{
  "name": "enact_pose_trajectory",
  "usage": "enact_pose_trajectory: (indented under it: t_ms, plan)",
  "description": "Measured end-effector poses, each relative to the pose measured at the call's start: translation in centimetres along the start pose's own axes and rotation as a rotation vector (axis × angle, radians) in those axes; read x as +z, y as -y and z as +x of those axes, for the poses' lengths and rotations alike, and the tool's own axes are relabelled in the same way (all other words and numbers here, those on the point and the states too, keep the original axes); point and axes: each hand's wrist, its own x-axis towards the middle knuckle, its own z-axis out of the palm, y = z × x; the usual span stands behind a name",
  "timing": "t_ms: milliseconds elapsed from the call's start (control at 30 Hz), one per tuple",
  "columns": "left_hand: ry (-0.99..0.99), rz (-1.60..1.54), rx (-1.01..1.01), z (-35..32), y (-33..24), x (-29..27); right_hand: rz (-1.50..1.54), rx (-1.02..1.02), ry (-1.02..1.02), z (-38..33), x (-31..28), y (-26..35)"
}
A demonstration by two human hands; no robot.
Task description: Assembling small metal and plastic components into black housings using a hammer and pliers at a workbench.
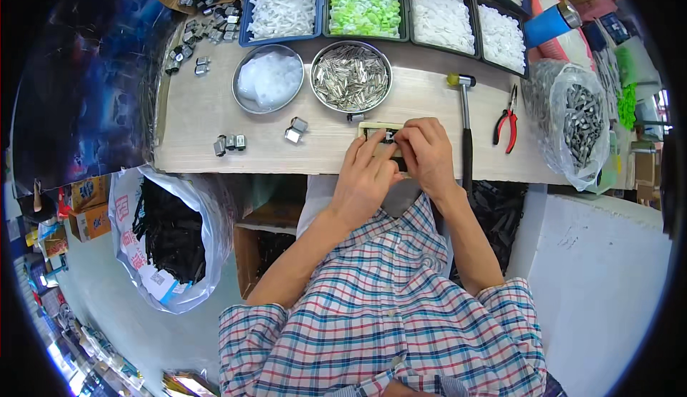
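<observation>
Here your left hand (pixel 366 171) and right hand (pixel 424 155) met at the table's near edge (pixel 215 162), fingers pinched together on a small dark part over a pale block (pixel 373 129), just below the bowl of metal pieces (pixel 351 76), a hammer (pixel 466 128) beside your right.

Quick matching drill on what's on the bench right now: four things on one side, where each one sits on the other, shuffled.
Things:
1. hammer
2. red pliers
3. bowl of metal pieces
4. green parts tray

Places:
A. back row, between two trays of white parts
B. just right of the right hand
C. right of the hammer
D. beside the bowl of clear parts

Pairs: 1-B, 2-C, 3-D, 4-A
</observation>
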Motion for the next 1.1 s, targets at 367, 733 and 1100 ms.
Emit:
enact_pose_trajectory:
  t_ms: [367, 733, 1100]
  plan:
    - [0.198, 0.161, 0.008, 0.0, -1.9, -0.6, 0.044, 0.011, 0.027, -0.2, -0.6, 0.3]
    - [0.229, 0.183, -0.008, 0.8, -2.2, -0.2, 0.115, 0.048, 0.274, 1.5, -2.5, -0.4]
    - [0.076, 0.030, -0.049, 1.8, -1.5, -1.1, -0.425, 0.253, -0.249, 10.6, -5.5, -14.5]
